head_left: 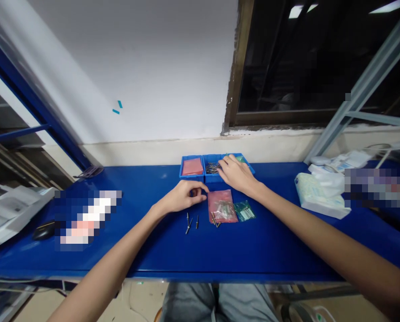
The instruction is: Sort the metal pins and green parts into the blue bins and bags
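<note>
My left hand (188,197) hovers just above the table, its fingers loosely curled with a small gap between thumb and index finger. Nothing shows in it. Beside its fingertips lies a pink plastic bag (220,199), with a clear bag of small parts (225,210) on it or inside it. My right hand (236,173) reaches over the blue bins at the back, next to a heap of small metal pieces (212,167); its fingertips are mostly hidden. A green bag with light-coloured pieces (245,211) lies right of the pink bag. Pop rivets, or similar thin metal pins (197,222), lie in front.
Pink sheets or bags (192,167) fill the left blue bin (182,175); green material (240,159) shows in the right one. A tissue pack (320,197) sits to the right. At left are a black mouse (44,230) and a white tray (22,219). Shelf posts flank the table (270,250).
</note>
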Available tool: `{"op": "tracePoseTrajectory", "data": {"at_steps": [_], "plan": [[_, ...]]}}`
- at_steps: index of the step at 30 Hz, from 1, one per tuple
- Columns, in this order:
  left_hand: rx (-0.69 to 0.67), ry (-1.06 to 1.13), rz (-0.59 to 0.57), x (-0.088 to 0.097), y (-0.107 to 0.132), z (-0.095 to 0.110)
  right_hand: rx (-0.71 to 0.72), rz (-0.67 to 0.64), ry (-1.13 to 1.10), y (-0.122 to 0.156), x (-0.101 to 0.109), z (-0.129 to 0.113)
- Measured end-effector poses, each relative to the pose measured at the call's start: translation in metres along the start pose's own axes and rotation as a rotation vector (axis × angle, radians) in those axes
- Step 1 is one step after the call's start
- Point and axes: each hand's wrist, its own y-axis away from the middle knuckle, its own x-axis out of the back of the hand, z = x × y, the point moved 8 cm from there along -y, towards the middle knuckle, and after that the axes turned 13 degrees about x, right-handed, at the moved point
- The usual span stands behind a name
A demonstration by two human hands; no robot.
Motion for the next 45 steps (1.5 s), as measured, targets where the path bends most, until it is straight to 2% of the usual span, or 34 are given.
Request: {"op": "tracePoseTrajectory", "data": {"at_steps": [2,4,8,12,18,21,24,29,32,36,40,42,45], "plan": [[0.043,0.029,-0.152,-0.001,0.002,-0.006,0.012,0.015,-0.006,0.005,0.004,-0.008],[0.084,0.013,-0.254,0.001,0.006,-0.012,0.029,0.03,-0.069,0.017,0.01,-0.021],[0.137,-0.065,-0.401,0.0,0.016,-0.019,0.057,-0.045,-0.292,0.042,0.01,-0.044],[0.092,-0.135,-0.502,-0.01,0.024,-0.008,0.161,-0.139,-0.4,0.047,0.002,-0.056],[-0.038,-0.097,-0.452,-0.021,0.02,0.01,0.299,-0.154,-0.349,0.046,-0.002,-0.07],[-0.06,-0.07,-0.448,-0.025,0.018,0.011,0.27,-0.154,-0.403,0.045,0.002,-0.072],[-0.032,-0.072,-0.453,-0.028,0.016,0.005,0.204,-0.174,-0.563,0.044,0.008,-0.07],[0.023,-0.027,-0.418,-0.029,0.012,-0.003,0.161,-0.332,-0.764,0.049,0.012,-0.077],[0.051,-0.027,-0.366,-0.028,0.008,-0.008,0.185,-0.402,-0.716,0.053,0.011,-0.084],[0.072,-0.053,-0.251,-0.024,0.003,-0.013,0.184,-0.42,-0.628,0.054,0.007,-0.086],[0.035,-0.034,-0.135,-0.017,0.002,-0.006,0.17,-0.444,-0.668,0.054,0.003,-0.083],[0.048,0.006,-0.191,-0.019,0.005,-0.002,0.167,-0.427,-0.745,0.054,0.006,-0.08],[0.044,0.0,-0.383,-0.031,0.013,0.003,0.155,-0.385,-0.847,0.051,0.012,-0.073]]}}
